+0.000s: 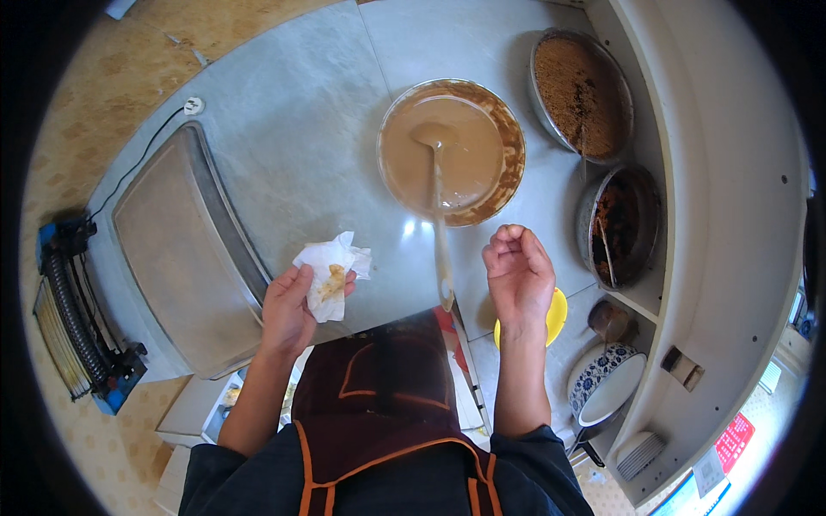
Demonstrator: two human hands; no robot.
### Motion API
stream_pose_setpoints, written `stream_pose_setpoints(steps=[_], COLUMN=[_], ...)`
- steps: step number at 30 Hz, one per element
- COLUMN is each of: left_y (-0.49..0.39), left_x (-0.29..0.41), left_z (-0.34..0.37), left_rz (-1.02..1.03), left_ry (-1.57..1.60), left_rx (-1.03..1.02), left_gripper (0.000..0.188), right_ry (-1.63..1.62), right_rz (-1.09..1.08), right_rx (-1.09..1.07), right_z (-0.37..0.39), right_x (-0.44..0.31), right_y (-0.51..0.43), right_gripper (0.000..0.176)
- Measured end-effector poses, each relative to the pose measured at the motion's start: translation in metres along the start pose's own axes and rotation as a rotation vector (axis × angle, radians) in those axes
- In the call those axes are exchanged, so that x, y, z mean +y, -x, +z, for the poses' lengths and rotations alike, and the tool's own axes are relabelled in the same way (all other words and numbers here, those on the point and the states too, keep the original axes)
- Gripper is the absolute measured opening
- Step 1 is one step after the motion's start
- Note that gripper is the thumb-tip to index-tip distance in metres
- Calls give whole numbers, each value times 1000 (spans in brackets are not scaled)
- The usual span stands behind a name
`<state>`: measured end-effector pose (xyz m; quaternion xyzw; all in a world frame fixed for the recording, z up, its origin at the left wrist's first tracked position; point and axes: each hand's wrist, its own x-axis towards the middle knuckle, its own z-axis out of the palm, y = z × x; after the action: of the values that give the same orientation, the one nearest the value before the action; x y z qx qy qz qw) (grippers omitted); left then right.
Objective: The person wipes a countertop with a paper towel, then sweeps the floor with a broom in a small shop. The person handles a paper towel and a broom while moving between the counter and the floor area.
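Note:
A crumpled white paper tissue (328, 258) with a brown stain is held between the thumb and fingers of my left hand (290, 306), over the table's front part. My right hand (518, 274) is raised palm up, its fingers curled in and bunched against the thumb, and I see nothing in it. Beyond both hands stands a round metal basin (514, 151) of light brown, sauce-like liquid (413, 174). A ladle (440, 238) rests in it, bowl in the liquid and handle over the near rim. Partly hidden under my right wrist is a yellow bowl (556, 316).
Along the right stand a basin of brown crumbs (561, 84), a pot of dark red-brown contents (623, 226), a glass jar (610, 320) and a blue-flowered enamel basin (590, 393). A white shelf panel (703, 193) borders them. At left lies a metal tray (174, 238) beside a corded device (84, 316).

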<state>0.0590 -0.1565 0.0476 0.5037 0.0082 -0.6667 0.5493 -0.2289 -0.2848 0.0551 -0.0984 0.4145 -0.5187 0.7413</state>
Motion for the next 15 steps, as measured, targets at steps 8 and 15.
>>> stream_pose_setpoints(steps=[8,15], left_y=[1,2], left_x=[3,4], left_z=[-3,-2], left_rz=[-2,-15], left_ry=[-22,1], left_rx=[-17,-16], left_gripper=[41,41], right_ry=[-234,412], right_rz=[92,-202], right_rx=[-65,37], right_z=[-4,7], right_x=[-3,-3], right_y=[-3,10], right_gripper=[26,6])
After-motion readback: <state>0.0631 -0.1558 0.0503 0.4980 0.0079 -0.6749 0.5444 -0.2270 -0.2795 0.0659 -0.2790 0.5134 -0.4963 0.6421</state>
